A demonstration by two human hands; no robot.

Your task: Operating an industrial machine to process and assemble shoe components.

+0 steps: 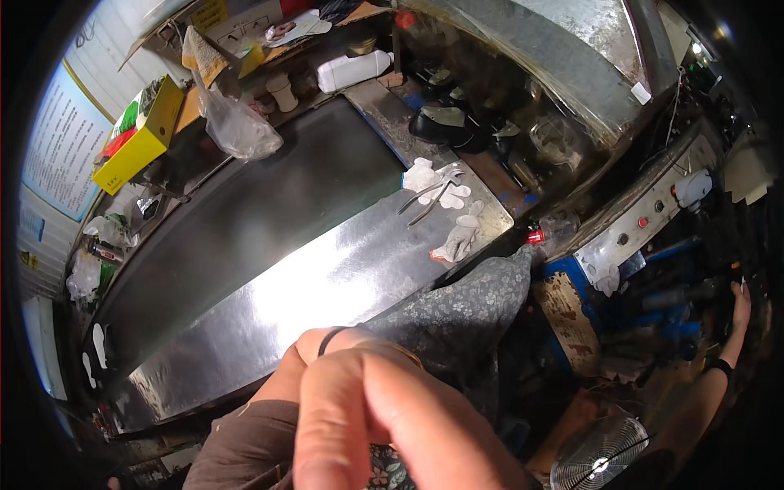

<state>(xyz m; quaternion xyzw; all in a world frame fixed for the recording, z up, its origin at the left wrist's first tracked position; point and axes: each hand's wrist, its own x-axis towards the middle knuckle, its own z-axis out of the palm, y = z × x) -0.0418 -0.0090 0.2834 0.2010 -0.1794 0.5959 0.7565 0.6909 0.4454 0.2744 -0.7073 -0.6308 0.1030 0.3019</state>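
My left hand (367, 392) is raised very close in the lower middle, a dark band at its wrist. Its thumb and a finger are spread with a gap between them, and nothing shows in that gap. The lower edge cuts off part of the fingers. My right arm stretches out to the far right, and the right hand (741, 306) is beside dark machinery near the rim; its fingers are too small and dim to read. Beyond the left hand, metal pliers (433, 197) lie across a white work glove (421, 179) on a steel-topped bench (220, 347). A second, soiled glove (460, 234) lies nearby.
A fan (600, 461) stands low at the right. A clear bottle with a red cap (535, 237) lies past the bench corner, near a control panel with buttons (643, 222). Behind the bench are a white bottle (354, 71), a plastic bag (238, 129) and a yellow box (140, 140).
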